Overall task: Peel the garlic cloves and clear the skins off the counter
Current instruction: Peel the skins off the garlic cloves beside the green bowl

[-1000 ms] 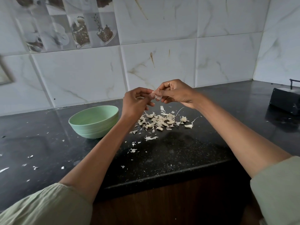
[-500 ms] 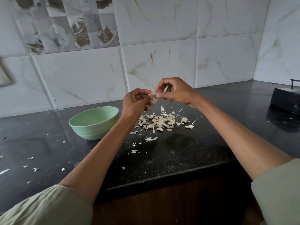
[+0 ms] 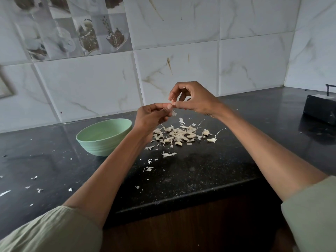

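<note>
My left hand (image 3: 151, 118) holds a small garlic clove (image 3: 169, 106) in its curled fingers, above the black counter (image 3: 200, 175). My right hand (image 3: 194, 99) meets it from the right and pinches at the clove's skin with thumb and fingertip. A loose flake of skin (image 3: 174, 113) hangs just below the clove. Under the hands lies a pile of garlic skins and cloves (image 3: 179, 134). A single clove with a thin stem (image 3: 212, 140) lies to the pile's right. A pale green bowl (image 3: 104, 136) stands left of the pile.
Small skin flakes (image 3: 168, 154) are scattered over the counter toward the front edge and far to the left (image 3: 36, 188). A black box-like appliance (image 3: 321, 108) sits at the right. White tiled wall (image 3: 181, 60) runs behind the counter.
My right hand has lifted and opened its upper fingers, working at the clove. A flake of skin now hangs below the clove. My left hand stayed nearly in place.
</note>
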Motion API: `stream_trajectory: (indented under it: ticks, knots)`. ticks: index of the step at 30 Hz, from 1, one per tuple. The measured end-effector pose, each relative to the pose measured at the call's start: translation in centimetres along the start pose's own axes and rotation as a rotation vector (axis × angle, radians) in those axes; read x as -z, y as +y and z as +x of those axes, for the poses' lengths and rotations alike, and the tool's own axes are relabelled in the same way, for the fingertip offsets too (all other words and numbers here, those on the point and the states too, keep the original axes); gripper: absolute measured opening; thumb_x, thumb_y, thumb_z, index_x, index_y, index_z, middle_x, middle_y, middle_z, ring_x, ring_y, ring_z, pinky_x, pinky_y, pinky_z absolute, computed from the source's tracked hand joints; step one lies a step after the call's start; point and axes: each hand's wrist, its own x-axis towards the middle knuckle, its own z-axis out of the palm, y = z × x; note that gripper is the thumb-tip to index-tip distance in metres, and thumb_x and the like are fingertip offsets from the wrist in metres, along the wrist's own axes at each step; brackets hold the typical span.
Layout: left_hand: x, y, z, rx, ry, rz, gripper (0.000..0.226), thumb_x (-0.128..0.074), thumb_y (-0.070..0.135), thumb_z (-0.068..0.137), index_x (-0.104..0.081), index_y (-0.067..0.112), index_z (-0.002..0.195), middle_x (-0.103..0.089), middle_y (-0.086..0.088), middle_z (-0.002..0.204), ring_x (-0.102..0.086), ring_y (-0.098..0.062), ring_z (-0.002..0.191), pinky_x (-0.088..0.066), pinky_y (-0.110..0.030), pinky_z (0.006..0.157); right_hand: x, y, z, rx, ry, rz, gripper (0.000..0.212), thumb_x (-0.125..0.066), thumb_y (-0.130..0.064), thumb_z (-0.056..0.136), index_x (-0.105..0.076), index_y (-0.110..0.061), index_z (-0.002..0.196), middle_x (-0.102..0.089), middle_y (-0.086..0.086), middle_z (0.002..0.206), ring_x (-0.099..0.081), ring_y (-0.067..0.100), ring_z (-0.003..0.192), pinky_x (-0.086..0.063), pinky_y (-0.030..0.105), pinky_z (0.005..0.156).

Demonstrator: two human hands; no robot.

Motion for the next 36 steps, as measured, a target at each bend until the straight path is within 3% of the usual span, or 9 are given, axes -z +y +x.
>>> stream_trajectory:
  ticks: [3, 7, 14, 18, 28, 36]
  knots:
    - [-0.10, 0.00, 0.01, 0.004, -0.025, -0.020, 0.022, -0.078, 0.010, 0.092, -0.076, -0.005, 0.109, -0.076, -0.009, 0.083, -0.069, -0.013, 0.077, -0.058, -0.020, 0.074, -0.03, -0.08, -0.06, 0.000, -0.003, 0.001, 0.018, -0.080, -0.003, 0.088, -0.069, -0.006, 0.103, -0.071, -0.010, 0.090, -0.064, 0.001, 0.080, -0.049, 0.015, 0.068]
    - [-0.07, -0.08, 0.04, 0.001, -0.024, -0.027, 0.017, -0.077, 0.008, 0.092, -0.076, -0.004, 0.105, -0.076, -0.008, 0.082, -0.069, -0.013, 0.077, -0.059, -0.020, 0.075, -0.16, -0.02, -0.04, -0.021, -0.027, 0.016, 0.019, -0.081, -0.005, 0.088, -0.068, -0.006, 0.103, -0.070, 0.002, 0.092, -0.065, 0.011, 0.080, -0.059, 0.029, 0.069]
    - [0.05, -0.04, 0.25, 0.005, -0.020, -0.048, 0.017, -0.077, 0.009, 0.093, -0.077, -0.003, 0.104, -0.076, -0.009, 0.084, -0.069, -0.014, 0.080, -0.059, -0.022, 0.077, -0.18, -0.18, -0.09, -0.004, -0.008, 0.014, 0.022, -0.081, -0.007, 0.088, -0.069, -0.004, 0.106, -0.071, 0.011, 0.095, -0.067, 0.015, 0.085, -0.060, 0.029, 0.070]
    - [0.05, -0.03, 0.26, -0.001, -0.018, -0.047, 0.013, -0.076, 0.010, 0.093, -0.078, 0.000, 0.102, -0.076, -0.008, 0.081, -0.069, -0.014, 0.078, -0.059, -0.022, 0.077, -0.22, -0.08, -0.04, -0.009, 0.000, 0.014, 0.022, -0.082, -0.008, 0.089, -0.069, -0.005, 0.106, -0.072, 0.011, 0.097, -0.071, 0.026, 0.088, -0.061, 0.031, 0.072]
    - [-0.17, 0.06, 0.12, 0.001, -0.010, -0.062, 0.008, -0.075, 0.007, 0.094, -0.077, 0.000, 0.099, -0.075, -0.008, 0.081, -0.067, -0.014, 0.076, -0.060, -0.022, 0.077, -0.26, -0.15, -0.07, -0.020, 0.015, 0.012, 0.018, -0.082, -0.006, 0.089, -0.070, -0.004, 0.102, -0.073, 0.009, 0.093, -0.070, 0.017, 0.080, -0.062, 0.035, 0.077]
    - [-0.25, 0.00, -0.04, 0.004, -0.021, -0.063, 0.006, -0.073, 0.004, 0.095, -0.077, 0.000, 0.098, -0.074, -0.008, 0.081, -0.068, -0.014, 0.075, -0.060, -0.022, 0.078, -0.50, -0.36, -0.16, -0.043, -0.007, 0.007, 0.015, -0.077, 0.000, 0.089, -0.069, -0.002, 0.101, -0.072, 0.015, 0.095, -0.069, 0.014, 0.079, -0.060, 0.049, 0.085]
